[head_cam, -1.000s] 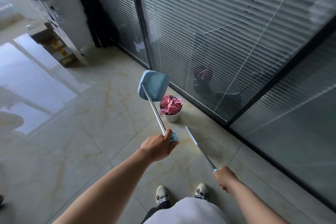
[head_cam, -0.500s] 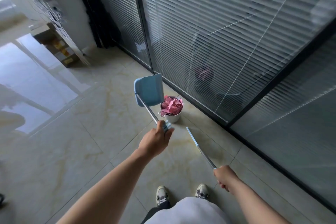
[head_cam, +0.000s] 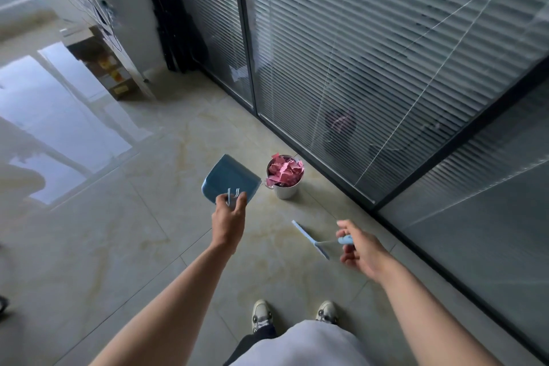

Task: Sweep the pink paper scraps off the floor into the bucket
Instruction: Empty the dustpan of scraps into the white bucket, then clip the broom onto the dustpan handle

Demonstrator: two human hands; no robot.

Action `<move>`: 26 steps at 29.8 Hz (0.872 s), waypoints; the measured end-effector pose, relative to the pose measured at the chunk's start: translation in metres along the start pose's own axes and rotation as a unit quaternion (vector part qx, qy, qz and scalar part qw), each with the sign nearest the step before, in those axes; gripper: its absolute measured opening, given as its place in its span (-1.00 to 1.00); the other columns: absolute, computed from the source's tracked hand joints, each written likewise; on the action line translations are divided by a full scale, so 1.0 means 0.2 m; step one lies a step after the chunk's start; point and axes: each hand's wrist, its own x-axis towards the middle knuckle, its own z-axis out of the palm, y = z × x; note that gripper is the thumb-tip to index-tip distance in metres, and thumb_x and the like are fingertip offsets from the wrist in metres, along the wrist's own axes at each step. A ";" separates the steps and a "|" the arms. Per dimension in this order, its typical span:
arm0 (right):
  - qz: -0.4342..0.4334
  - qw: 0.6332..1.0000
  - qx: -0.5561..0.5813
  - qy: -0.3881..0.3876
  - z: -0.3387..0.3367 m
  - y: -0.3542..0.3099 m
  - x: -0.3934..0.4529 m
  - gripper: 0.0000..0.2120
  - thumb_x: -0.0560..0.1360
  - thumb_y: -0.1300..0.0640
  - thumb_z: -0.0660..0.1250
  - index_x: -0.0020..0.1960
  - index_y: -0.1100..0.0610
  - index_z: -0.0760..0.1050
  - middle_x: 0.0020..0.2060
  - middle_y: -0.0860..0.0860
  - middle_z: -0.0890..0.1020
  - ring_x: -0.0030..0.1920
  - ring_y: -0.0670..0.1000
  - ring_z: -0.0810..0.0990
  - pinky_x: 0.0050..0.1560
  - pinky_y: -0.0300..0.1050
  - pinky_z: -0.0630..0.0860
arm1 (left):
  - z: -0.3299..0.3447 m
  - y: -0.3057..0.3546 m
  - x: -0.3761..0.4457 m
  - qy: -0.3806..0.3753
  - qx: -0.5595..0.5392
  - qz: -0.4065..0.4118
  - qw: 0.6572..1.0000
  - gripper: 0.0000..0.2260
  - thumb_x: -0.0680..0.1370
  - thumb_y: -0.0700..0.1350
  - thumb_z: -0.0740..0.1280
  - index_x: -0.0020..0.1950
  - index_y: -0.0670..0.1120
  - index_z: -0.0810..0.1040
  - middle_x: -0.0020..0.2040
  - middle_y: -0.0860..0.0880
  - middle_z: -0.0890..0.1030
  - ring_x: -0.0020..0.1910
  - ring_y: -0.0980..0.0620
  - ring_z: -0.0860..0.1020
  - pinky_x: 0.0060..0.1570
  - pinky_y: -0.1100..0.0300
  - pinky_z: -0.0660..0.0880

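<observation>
A small metal bucket point(head_cam: 284, 189) stands on the tiled floor by the glass wall, filled with pink paper scraps point(head_cam: 284, 171). A blue dustpan point(head_cam: 228, 177) sits just left of the bucket; my left hand point(head_cam: 229, 215) grips the top of its handle, seen end on. My right hand point(head_cam: 361, 248) pinches the light blue grip of the broom point(head_cam: 310, 239), whose flat blue head lies low over the floor to the left of that hand. I see no scraps on the floor.
A glass partition with blinds point(head_cam: 371, 68) runs along the right side on a dark frame. Cardboard boxes point(head_cam: 110, 68) stand by a white wall at the upper left. My shoes point(head_cam: 261, 315) are at the bottom centre on the glossy floor tiles point(head_cam: 118, 232).
The dustpan has come down from its raised, tipped position beside the bucket to near the floor. The broom has swung so its head now shows left of my right hand.
</observation>
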 end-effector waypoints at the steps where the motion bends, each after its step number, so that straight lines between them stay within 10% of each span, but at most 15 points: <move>1: -0.037 0.999 -0.012 0.001 0.01 -0.02 0.00 -0.74 0.43 -0.10 0.37 -0.14 0.10 0.48 -0.46 0.00 0.37 -0.52 -0.03 0.37 -0.41 -0.22 0.39 | 0.00 -0.03 0.00 0.002 -0.006 -0.017 1.000 -0.60 0.41 0.27 0.23 0.12 0.05 0.39 0.00 -0.15 0.57 -0.10 -0.24 0.56 -0.16 0.00 0.50; 8: -0.308 0.907 -0.255 0.131 0.04 -0.24 -0.12 -0.81 0.50 0.00 0.32 -0.19 0.10 0.53 -0.30 0.08 0.65 -0.22 0.12 0.59 -0.17 -0.09 0.47 | 0.02 -0.14 -0.01 -0.015 0.005 -0.084 0.996 -0.78 0.49 -0.03 0.24 0.11 0.01 0.36 -0.01 -0.15 0.55 -0.25 -0.12 0.48 -0.27 0.07 0.44; 13: -0.449 0.811 -0.321 0.195 0.09 -0.45 -0.28 -0.43 0.38 -0.28 0.05 -0.14 0.17 0.58 -0.31 0.10 0.68 -0.19 0.18 0.65 -0.21 -0.03 0.52 | 0.07 -0.20 -0.06 -0.041 0.011 -0.123 0.992 -0.78 0.52 -0.07 0.23 0.15 -0.04 0.36 0.00 -0.18 0.53 -0.21 -0.09 0.50 -0.44 0.18 0.41; 19: -0.570 0.727 -0.336 0.182 0.19 -0.62 -0.49 -0.46 0.48 -0.26 0.07 -0.16 0.18 0.56 -0.43 0.07 0.63 -0.39 0.11 0.63 -0.38 0.00 0.52 | 0.14 -0.24 -0.13 -0.087 0.005 -0.156 0.984 -0.66 0.54 -0.10 0.22 0.32 0.02 0.33 0.04 -0.14 0.53 -0.08 -0.11 0.52 -0.32 0.19 0.45; 26: -0.614 0.695 -0.344 0.147 0.31 -0.71 -0.59 -0.51 0.50 -0.24 0.10 -0.20 0.15 0.56 -0.42 0.04 0.65 -0.38 0.14 0.63 -0.36 0.02 0.53 | 0.19 -0.23 -0.16 -0.145 -0.005 -0.160 0.976 -0.43 0.52 -0.11 0.19 0.50 0.18 0.15 -0.29 -0.13 0.46 -0.44 -0.03 0.39 -0.47 0.21 0.36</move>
